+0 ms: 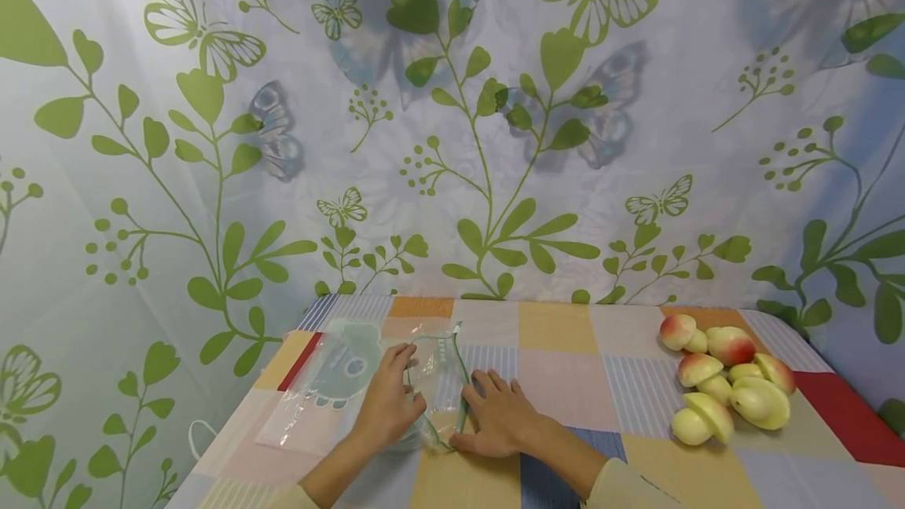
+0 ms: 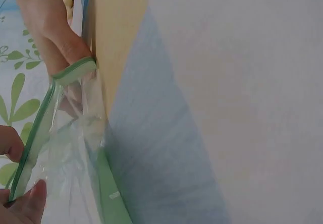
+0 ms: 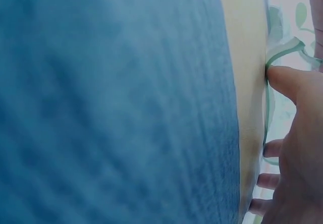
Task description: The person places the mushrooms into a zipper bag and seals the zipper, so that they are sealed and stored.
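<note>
Head view: our left hand (image 1: 390, 393) pinches one clear, green-rimmed plastic bag (image 1: 335, 371); our right hand (image 1: 500, 419) lies spread at its gaping mouth, about six yellow-red mushroom-shaped pieces (image 1: 717, 389) beyond it rightward.

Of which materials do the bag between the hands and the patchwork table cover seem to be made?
The bag: thin, glossy clear plastic, as its glints and see-through wrinkles suggest; its green rim may be plastic too.
The table cover: probably matt fabric, with soft streaks and no sharp glints.
</note>
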A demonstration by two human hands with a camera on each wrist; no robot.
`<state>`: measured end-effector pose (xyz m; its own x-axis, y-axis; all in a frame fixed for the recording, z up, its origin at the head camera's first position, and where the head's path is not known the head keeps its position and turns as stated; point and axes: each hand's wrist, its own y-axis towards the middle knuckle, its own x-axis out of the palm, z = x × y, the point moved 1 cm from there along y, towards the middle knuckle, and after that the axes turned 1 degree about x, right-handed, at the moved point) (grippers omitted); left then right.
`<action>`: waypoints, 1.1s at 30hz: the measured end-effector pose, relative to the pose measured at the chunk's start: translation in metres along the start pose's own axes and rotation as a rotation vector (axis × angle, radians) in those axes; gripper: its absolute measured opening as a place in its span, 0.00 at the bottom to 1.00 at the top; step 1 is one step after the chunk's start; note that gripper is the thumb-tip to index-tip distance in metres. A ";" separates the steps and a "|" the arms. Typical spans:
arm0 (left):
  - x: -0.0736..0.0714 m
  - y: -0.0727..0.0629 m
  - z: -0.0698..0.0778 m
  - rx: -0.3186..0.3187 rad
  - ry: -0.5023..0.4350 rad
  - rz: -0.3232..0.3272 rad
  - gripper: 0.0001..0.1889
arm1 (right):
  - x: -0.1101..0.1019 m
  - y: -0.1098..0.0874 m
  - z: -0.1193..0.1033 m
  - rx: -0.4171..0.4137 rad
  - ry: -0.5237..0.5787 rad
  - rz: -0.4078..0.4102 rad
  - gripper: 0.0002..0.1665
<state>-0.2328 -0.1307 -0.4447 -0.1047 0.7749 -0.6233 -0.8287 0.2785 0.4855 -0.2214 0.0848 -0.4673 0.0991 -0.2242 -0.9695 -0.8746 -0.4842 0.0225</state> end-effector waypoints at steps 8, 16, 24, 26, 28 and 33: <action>0.010 -0.004 0.008 -0.097 0.110 0.023 0.57 | 0.000 0.001 0.001 0.000 -0.003 -0.007 0.47; 0.011 -0.013 0.013 -0.154 0.161 -0.058 0.64 | 0.003 0.003 0.004 0.007 0.007 -0.018 0.49; 0.011 -0.020 0.013 -0.196 0.110 -0.180 0.71 | 0.009 0.005 0.010 0.002 0.015 -0.007 0.52; 0.012 -0.022 0.012 -0.200 0.098 -0.200 0.72 | 0.007 0.005 0.009 -0.002 0.027 -0.007 0.51; 0.012 -0.023 0.010 -0.204 0.073 -0.214 0.73 | 0.004 0.004 0.008 -0.003 0.039 -0.007 0.51; 0.011 -0.026 0.002 -0.224 -0.005 -0.232 0.75 | 0.002 0.002 0.006 -0.010 0.052 0.006 0.51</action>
<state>-0.2114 -0.1285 -0.4631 0.1035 0.7086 -0.6980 -0.9306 0.3168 0.1836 -0.2261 0.0882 -0.4711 0.1182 -0.2707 -0.9554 -0.8708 -0.4906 0.0313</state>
